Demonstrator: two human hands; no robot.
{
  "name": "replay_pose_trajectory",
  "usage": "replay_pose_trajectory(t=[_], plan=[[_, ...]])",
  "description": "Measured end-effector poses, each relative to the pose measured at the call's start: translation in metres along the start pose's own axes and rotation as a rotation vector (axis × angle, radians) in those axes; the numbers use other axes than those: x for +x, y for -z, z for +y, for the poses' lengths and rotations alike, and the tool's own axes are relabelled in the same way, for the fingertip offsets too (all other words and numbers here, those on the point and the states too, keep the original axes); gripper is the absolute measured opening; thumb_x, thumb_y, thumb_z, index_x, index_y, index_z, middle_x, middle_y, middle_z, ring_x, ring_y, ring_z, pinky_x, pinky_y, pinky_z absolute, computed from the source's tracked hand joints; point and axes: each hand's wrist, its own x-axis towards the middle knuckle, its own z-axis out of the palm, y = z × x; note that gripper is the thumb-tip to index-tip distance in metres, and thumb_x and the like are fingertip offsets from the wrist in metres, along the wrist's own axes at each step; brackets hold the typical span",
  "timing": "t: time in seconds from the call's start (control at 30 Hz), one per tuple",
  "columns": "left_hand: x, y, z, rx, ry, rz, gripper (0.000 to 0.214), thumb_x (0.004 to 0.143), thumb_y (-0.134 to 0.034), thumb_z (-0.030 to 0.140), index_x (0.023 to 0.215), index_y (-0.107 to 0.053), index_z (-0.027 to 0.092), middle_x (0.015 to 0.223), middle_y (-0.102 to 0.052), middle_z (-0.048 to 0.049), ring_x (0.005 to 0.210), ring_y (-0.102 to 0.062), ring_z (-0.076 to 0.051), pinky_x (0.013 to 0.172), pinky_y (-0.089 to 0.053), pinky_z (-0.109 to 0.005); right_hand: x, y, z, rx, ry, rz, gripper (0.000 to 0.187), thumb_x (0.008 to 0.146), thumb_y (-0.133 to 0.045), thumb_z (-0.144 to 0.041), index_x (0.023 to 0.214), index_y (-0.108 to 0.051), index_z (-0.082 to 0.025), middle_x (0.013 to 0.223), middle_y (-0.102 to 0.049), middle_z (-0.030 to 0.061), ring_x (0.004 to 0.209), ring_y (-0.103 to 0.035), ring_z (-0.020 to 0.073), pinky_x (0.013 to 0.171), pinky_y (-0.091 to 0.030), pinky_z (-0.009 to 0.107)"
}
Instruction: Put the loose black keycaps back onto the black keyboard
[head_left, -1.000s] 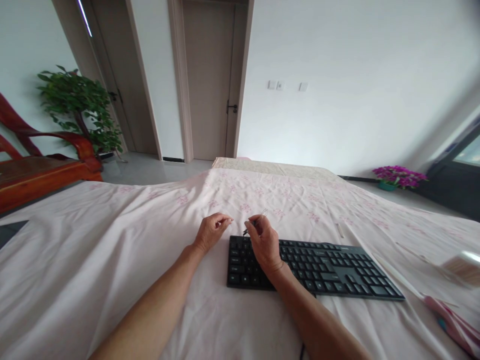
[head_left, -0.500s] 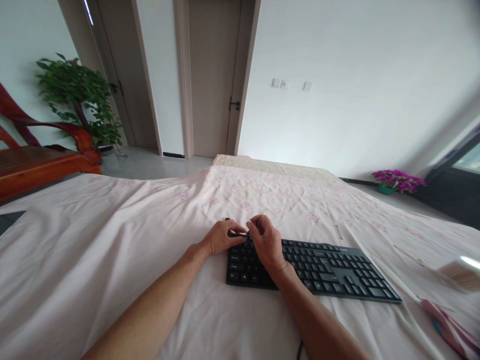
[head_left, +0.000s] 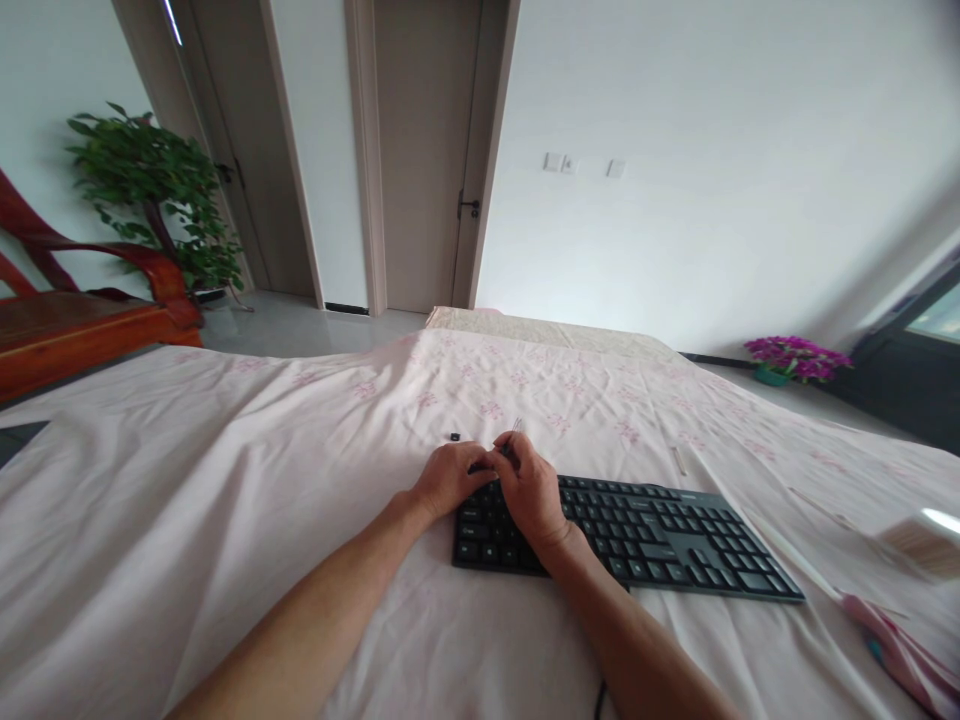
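A black keyboard (head_left: 645, 530) lies on the pale pink sheet (head_left: 225, 480). My right hand (head_left: 530, 490) is over the keyboard's top left corner, fingers pinched on a thin metal tool (head_left: 513, 433) whose end sticks up past my fingertips. My left hand (head_left: 448, 476) is curled beside it, fingertips touching the same corner of the keyboard, next to my right fingers. A small black keycap (head_left: 454, 437) lies loose on the sheet just beyond my hands.
A small white stick (head_left: 680, 461) lies on the sheet past the keyboard. A pale box (head_left: 919, 540) and a pink packet (head_left: 900, 645) sit at the right. A red wooden chair (head_left: 82, 310), a plant (head_left: 150, 200) and doors stand behind.
My left hand has moved right from the sheet onto the keyboard's corner, meeting my right hand. A small black keycap now lies on the sheet beyond the hands.
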Motion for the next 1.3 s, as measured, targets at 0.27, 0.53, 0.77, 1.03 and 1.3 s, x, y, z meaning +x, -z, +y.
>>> replay_pose_trajectory(t=[0.27,0.53,0.77,1.03,1.3], plan=[[-0.004,0.003,0.007,0.102,-0.054,0.034,0.024,0.085,-0.054,0.043,0.093,-0.071,0.028,0.089,-0.071,0.0015,0.084,-0.063,-0.016,0.076,-0.043,-0.024,-0.003,0.001,0.000,0.007,0.022,0.025,0.016,0.090,-0.048,-0.038,0.091,-0.054,-0.024,0.081,-0.063,0.0000,0.074,-0.060,0.0165,0.072,-0.044,0.027],[-0.005,0.003,0.008,0.172,-0.023,0.035,0.031,0.088,-0.048,0.048,0.091,-0.070,0.026,0.087,-0.069,0.0004,0.083,-0.062,-0.015,0.075,-0.041,-0.025,-0.004,0.001,-0.001,0.036,0.022,0.040,0.015,0.089,-0.047,-0.038,0.089,-0.055,-0.024,0.078,-0.062,-0.0002,0.072,-0.059,0.0164,0.072,-0.045,0.028],[-0.002,0.003,0.002,0.073,-0.031,0.060,0.025,0.085,-0.054,0.043,0.087,-0.069,0.023,0.080,-0.068,0.0011,0.075,-0.061,-0.015,0.071,-0.042,-0.025,-0.002,0.000,-0.003,0.118,-0.007,0.069,0.014,0.088,-0.049,-0.037,0.087,-0.054,-0.024,0.075,-0.061,-0.0013,0.068,-0.057,0.0150,0.069,-0.044,0.027],[0.003,0.000,-0.014,-0.414,0.116,-0.011,0.020,0.073,-0.067,0.025,0.092,-0.071,0.019,0.090,-0.073,-0.0013,0.086,-0.067,-0.017,0.081,-0.050,-0.027,0.004,-0.001,0.005,0.234,-0.156,0.130,0.016,0.086,-0.051,-0.037,0.091,-0.055,-0.022,0.069,-0.058,-0.0027,0.063,-0.055,0.0143,0.064,-0.044,0.027],[0.005,-0.005,-0.019,-0.479,0.199,0.029,0.027,0.070,-0.069,0.025,0.095,-0.070,0.016,0.091,-0.073,-0.0060,0.086,-0.068,-0.019,0.081,-0.051,-0.030,0.005,-0.004,0.010,0.470,-0.269,0.229,0.022,0.086,-0.052,-0.040,0.096,-0.054,-0.021,0.077,-0.064,-0.0002,0.059,-0.057,0.0123,0.060,-0.048,0.026]])
